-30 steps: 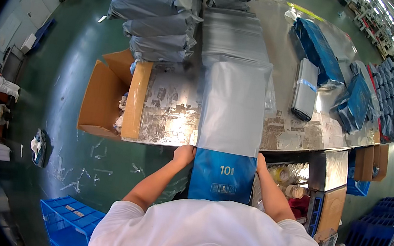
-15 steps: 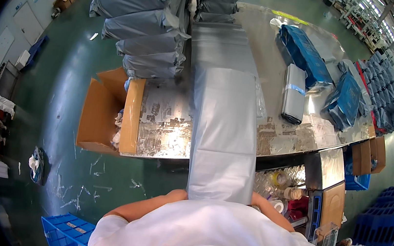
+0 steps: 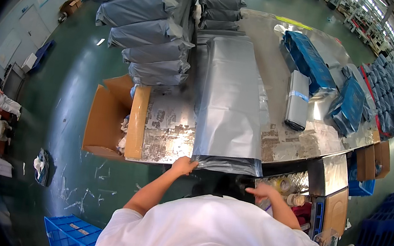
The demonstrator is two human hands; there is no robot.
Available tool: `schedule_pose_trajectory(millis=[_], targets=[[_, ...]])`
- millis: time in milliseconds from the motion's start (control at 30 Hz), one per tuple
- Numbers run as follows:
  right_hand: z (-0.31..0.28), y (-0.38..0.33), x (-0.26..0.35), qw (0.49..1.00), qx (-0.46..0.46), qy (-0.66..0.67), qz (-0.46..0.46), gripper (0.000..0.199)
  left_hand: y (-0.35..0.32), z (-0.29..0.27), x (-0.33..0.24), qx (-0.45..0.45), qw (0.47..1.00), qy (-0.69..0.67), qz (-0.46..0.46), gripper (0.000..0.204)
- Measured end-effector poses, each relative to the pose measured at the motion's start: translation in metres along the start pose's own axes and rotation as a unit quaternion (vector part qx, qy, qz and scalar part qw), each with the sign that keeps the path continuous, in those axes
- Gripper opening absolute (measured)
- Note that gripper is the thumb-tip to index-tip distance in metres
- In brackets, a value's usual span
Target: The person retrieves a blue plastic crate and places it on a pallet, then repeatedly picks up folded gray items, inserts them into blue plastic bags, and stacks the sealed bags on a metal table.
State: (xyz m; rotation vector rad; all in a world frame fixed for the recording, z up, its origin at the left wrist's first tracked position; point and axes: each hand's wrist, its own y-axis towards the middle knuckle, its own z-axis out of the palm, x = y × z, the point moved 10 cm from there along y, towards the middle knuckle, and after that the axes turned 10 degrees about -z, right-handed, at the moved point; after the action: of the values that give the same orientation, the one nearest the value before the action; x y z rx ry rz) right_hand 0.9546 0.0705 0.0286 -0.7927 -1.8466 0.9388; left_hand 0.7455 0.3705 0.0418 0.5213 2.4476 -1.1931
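A large silver-grey plastic mailing bag (image 3: 229,102) lies lengthwise on the metal table, its near open end showing a dark inner edge at the table's front. My left hand (image 3: 185,165) is closed on the near left corner of that bag. Apart from the bag, my right hand (image 3: 262,192) hovers just off the near right corner, beside the shelf under the table. Its fingers are partly stretched toward the left, and nothing shows in them.
Filled grey bags (image 3: 140,22) are stacked at the far left. A cardboard box (image 3: 108,122) stands against the table's left side. Blue packages (image 3: 312,63) and a banded grey bundle (image 3: 298,101) lie on the right. Tape rolls (image 3: 284,184) sit on the shelf below. A blue crate (image 3: 70,233) is at lower left.
The grey bag has slid away from my body onto the table. My left hand has moved forward to its near corner, and my right hand has come into view, off the bag.
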Motion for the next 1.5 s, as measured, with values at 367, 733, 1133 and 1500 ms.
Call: schedule_pose_trajectory(millis=[367,733,1133,1500], targets=[[-0.107,0.113,0.216,0.804,-0.412,-0.268,-0.335,0.042,0.0,-0.002,-0.013,-0.032,0.977,-0.205,0.056,0.034],[-0.034,0.03,0.177,0.871,-0.307,-0.008,-0.383,0.016,-0.028,0.017,0.008,0.087,0.876,-0.474,0.016,0.012],[-0.008,0.008,0.152,0.787,-0.324,0.375,-0.366,0.011,-0.021,0.026,0.013,0.125,0.907,-0.401,0.019,0.014],[-0.024,0.015,0.179,0.716,-0.313,0.464,-0.417,0.01,-0.024,0.006,-0.024,0.141,0.939,-0.304,0.074,0.015]])
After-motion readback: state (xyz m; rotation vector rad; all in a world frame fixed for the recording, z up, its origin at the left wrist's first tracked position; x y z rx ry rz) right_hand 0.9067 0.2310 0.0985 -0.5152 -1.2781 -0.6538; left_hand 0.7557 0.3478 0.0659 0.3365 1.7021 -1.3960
